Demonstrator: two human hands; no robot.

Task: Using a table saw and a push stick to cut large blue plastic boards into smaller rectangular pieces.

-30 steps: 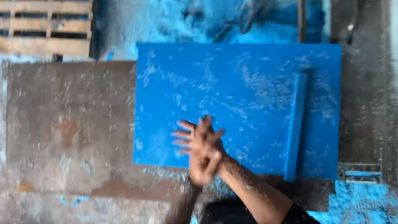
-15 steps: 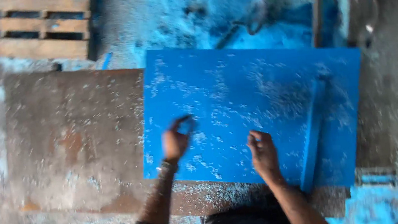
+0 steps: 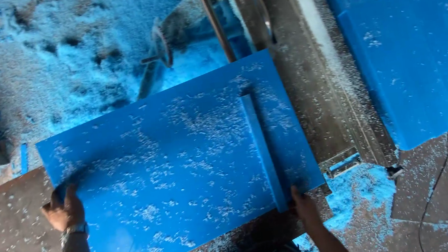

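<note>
Your left hand (image 3: 64, 208) is clenched over the left edge of the big blue board (image 3: 177, 166), fingers hooked onto its top face and thumb out on the brown worktable (image 3: 5, 249) beside it. The board lies flat on that table, tilted a little, and runs from those fingers all the way across to your right hand (image 3: 304, 208). Pale shavings (image 3: 184, 171) are scattered over its face between your two grips, so expect a slippery surface; hold by the edges rather than pressing down on the top. It looks like a thick, stiff plastic slab, probably heavy and unlikely to bend.

Just above your right fingers a narrow blue strip (image 3: 264, 152) lies on the board, running away from you. Your right fingers rest against the near edge at the strip's lower end; I cannot tell whether they are curled under it or merely touching. Beyond them, to the right, are a metal rail (image 3: 334, 95) and another blue slab (image 3: 420, 56).
</note>
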